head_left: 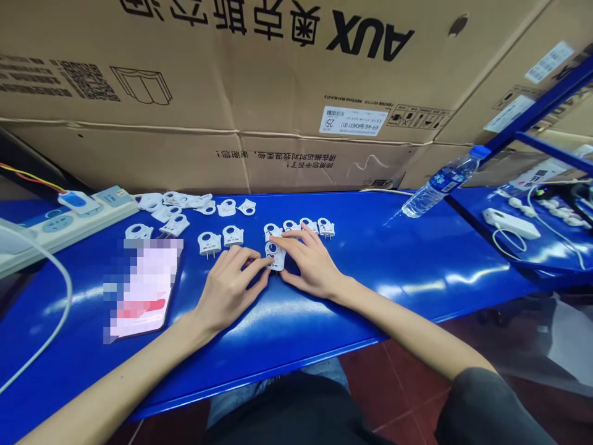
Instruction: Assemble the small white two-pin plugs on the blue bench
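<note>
at far left a white power strip (pixel 69 227) lies on the blue table (pixel 393 247), and nearer is a phone (pixel 151 281) (its screen blurred into blocks). behind the phone spreads a cluster of white plugs (pixel 185 201), then two upright plugs (pixel 210 243) with prongs down. next comes the left hand (pixel 229 287), fingers bent, forefinger touching the left side of the small white plug (pixel 277 258); whether it grips too i cannot tell. that plug is mid-table, between both hands. the right hand (pixel 317 266) is narrow around it, forefinger at the top, thumb low. just behind, more white plugs (pixel 327 227) form a row, and further right is a water bottle (pixel 445 185)
</note>
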Available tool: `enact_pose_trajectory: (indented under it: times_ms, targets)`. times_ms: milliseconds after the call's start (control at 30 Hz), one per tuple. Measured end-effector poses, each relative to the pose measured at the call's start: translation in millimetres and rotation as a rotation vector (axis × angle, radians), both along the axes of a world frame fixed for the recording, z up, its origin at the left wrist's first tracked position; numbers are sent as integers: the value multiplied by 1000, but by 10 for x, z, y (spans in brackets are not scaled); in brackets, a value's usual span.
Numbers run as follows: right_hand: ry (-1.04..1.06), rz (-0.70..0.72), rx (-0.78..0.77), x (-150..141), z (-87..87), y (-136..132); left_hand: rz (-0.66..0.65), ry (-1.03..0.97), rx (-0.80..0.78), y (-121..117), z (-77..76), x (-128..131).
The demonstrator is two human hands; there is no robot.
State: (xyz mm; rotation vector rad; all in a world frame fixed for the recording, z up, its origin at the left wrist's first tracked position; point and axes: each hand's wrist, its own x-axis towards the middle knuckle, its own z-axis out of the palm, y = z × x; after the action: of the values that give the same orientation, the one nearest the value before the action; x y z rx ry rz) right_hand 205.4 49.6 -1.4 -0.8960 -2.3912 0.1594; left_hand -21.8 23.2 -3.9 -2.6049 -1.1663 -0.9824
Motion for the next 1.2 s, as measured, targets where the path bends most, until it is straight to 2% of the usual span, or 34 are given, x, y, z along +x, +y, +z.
enact_pose_trajectory:
  times_ms: [167,400,633,967,1200]
  targets:
    - [-14,-5,7,-4,4,-1,17,15,6,8,-1,-3]
    - [-50,-65,-5,4,11,4,189,24,-3,92,0,-84]
    - [-72,-59,-15,-9,18,-7,308,56,-21,206,-49,-162]
    - [-56,-57,-5,-15,8,-10,337,127,-24,212,-76,-157]
    - [-70,-55,-20,-10,18,-9,326,106,8,160,-13,-117]
